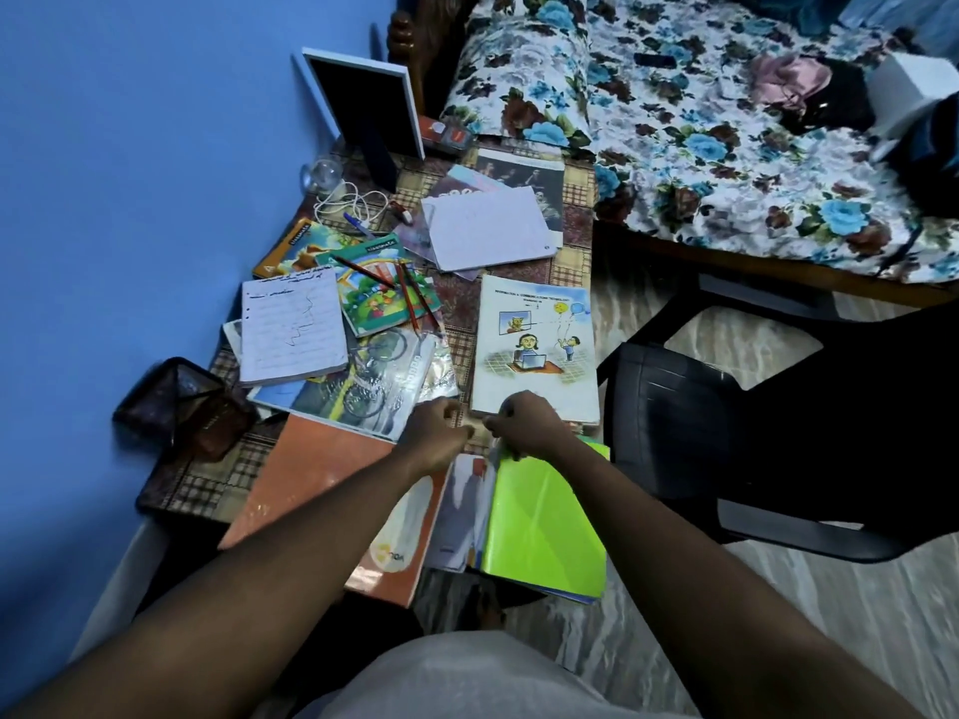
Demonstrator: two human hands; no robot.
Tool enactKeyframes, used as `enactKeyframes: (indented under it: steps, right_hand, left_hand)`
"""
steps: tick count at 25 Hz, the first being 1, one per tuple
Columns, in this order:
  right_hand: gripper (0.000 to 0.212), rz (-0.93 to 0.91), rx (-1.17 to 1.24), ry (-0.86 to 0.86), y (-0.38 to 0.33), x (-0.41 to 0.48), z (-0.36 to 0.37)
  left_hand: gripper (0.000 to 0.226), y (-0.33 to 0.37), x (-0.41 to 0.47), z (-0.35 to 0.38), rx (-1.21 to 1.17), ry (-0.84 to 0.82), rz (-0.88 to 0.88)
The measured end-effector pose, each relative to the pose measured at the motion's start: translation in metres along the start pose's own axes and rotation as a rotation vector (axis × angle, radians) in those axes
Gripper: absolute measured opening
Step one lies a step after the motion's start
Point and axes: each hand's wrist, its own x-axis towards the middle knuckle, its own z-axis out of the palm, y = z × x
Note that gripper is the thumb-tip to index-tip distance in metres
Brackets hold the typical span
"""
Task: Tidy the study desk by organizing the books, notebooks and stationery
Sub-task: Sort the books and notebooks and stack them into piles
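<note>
Books and notebooks lie scattered over the desk (pixel 575 251), which has a checked cloth. My right hand (pixel 524 422) grips the top edge of a lime-green notebook (pixel 545 526) that lies on a small pile at the near edge. Just beyond it lies a white illustrated textbook (pixel 537 329). My left hand (pixel 436 433) hovers beside the right one with its fingers curled, over the far corner of an orange book (pixel 311 485); whether it holds anything is hidden. Further left are a bicycle-cover book (pixel 363 391), a lined notebook (pixel 293 324) and a green picture notebook (pixel 384 288) with pencils (pixel 410 295) on it.
A dark pencil case (pixel 181 402) sits at the desk's left edge against the blue wall. A white pad (pixel 488 225), a pen (pixel 358 223), a cable and a standing frame (pixel 363 106) fill the far end. A black plastic chair (pixel 700 417) stands to the right, a floral bed (pixel 674 121) behind.
</note>
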Motion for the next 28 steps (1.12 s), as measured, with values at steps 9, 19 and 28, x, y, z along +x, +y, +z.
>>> enactKeyframes:
  steps: [9, 19, 28]
  right_hand:
    - [0.021, 0.263, 0.592, -0.106, -0.061, 0.089, 0.082]
    - [0.025, 0.196, 0.777, 0.081, -0.101, 0.092, 0.069]
    - [0.023, 0.203, 0.893, 0.221, -0.111, 0.057, -0.019]
  left_hand:
    - [0.026, -0.065, 0.044, -0.121, 0.215, 0.168, 0.003]
    - [0.052, -0.055, 0.066, -0.132, 0.178, 0.138, 0.124]
    - [0.041, -0.025, 0.064, -0.131, 0.120, 0.242, 0.307]
